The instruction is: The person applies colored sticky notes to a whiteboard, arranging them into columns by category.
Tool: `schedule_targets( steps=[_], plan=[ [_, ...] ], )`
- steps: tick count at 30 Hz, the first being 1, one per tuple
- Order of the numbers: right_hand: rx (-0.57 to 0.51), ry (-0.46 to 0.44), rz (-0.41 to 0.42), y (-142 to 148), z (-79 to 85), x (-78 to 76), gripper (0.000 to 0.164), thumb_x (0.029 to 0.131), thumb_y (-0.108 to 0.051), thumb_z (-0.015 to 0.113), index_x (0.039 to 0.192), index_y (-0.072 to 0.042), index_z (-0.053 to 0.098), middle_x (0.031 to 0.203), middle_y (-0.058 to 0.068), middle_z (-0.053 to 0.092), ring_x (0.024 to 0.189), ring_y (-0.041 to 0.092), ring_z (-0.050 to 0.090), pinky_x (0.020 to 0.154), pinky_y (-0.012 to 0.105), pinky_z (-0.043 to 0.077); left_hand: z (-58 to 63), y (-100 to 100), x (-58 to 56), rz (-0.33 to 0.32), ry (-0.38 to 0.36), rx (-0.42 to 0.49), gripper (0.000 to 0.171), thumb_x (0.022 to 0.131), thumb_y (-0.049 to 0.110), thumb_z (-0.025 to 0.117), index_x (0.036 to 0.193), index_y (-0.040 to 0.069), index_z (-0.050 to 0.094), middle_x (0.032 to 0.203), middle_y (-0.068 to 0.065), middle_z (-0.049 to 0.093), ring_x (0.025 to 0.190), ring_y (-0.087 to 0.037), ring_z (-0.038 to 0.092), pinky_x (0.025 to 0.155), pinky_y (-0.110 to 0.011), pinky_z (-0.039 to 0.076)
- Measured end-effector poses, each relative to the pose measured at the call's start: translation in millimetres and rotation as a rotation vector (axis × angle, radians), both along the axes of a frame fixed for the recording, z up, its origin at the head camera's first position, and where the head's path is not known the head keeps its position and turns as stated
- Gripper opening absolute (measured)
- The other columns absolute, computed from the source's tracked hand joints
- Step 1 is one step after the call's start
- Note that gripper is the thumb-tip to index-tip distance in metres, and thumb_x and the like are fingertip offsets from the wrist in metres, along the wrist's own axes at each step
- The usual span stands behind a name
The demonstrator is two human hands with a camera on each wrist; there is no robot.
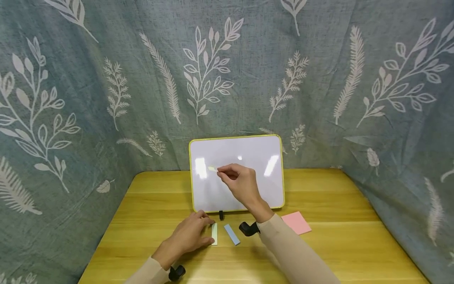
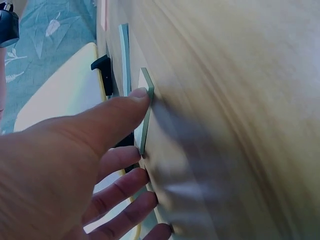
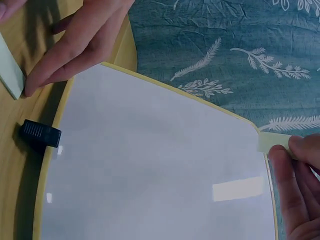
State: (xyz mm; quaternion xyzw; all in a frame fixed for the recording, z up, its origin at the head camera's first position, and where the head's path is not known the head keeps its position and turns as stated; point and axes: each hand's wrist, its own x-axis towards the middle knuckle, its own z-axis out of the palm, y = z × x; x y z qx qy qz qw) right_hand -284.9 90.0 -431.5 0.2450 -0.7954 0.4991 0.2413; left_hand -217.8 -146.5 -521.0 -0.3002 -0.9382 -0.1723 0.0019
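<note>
My right hand (image 1: 244,184) is raised in front of the whiteboard (image 1: 220,193), pinching a small pale green paper strip (image 3: 270,142) between thumb and fingertips. The strip's free end points left, away from the fingers. On the tabletop, my left hand (image 1: 188,234) holds a narrow pale green sticky note pad (image 1: 214,234) by its two ends. In the left wrist view the thumb (image 2: 140,95) presses near one end of this pad and the index finger touches the other. A narrow blue sticky note pad (image 1: 232,234) lies just right of the green one.
The yellow-framed whiteboard stands tilted at the back of the wooden table (image 1: 142,236). A black clip (image 1: 221,215) is at its lower edge. A pink square sticky note pad (image 1: 298,223) lies beside the right forearm. Patterned cloth (image 1: 248,79) hangs behind and at both sides.
</note>
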Motion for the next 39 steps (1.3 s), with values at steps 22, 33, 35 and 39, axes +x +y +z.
schedule_targets(
  steps=[22,33,35,39],
  plan=[
    [-0.03,0.235,-0.001,-13,16.5,-9.0,0.012,0.101,0.0,0.089,0.113,-0.001,0.091,0.109,0.013,0.088,0.1,0.03,0.089,0.089,0.034,0.073,30.1,-12,-18.1,0.171,-0.019,0.255,0.027,0.11,0.032,0.084,0.131,0.015,0.087,0.128,-0.001,0.086,0.108,-0.024,0.084,0.092,-0.046,0.07],
    [-0.022,0.323,-0.067,-21,14.9,-21.2,0.013,0.1,-0.003,0.091,0.113,-0.003,0.092,0.111,0.012,0.089,0.101,0.028,0.088,0.09,0.031,0.072,67.3,-25,-60.8,0.334,0.2,0.612,0.023,0.116,0.022,0.077,0.133,0.009,0.085,0.118,-0.009,0.086,0.098,-0.028,0.084,0.091,-0.049,0.071],
    [-0.028,0.329,-0.075,-22,12.3,-22.2,0.013,0.099,-0.002,0.092,0.112,-0.003,0.092,0.11,0.011,0.089,0.101,0.028,0.088,0.09,0.03,0.072,71.3,-26,-67.7,0.372,0.222,0.655,0.025,0.116,0.023,0.076,0.136,0.01,0.084,0.123,-0.011,0.084,0.101,-0.03,0.083,0.09,-0.045,0.071],
    [-0.047,0.344,-0.074,-27,8.3,-25.0,0.012,0.099,0.0,0.092,0.111,-0.002,0.093,0.11,0.011,0.089,0.101,0.029,0.088,0.089,0.03,0.072,76.4,-27,-82.3,0.413,0.254,0.71,0.031,0.116,0.022,0.075,0.144,0.008,0.078,0.134,-0.015,0.078,0.105,-0.034,0.081,0.087,-0.041,0.068]
  ],
)
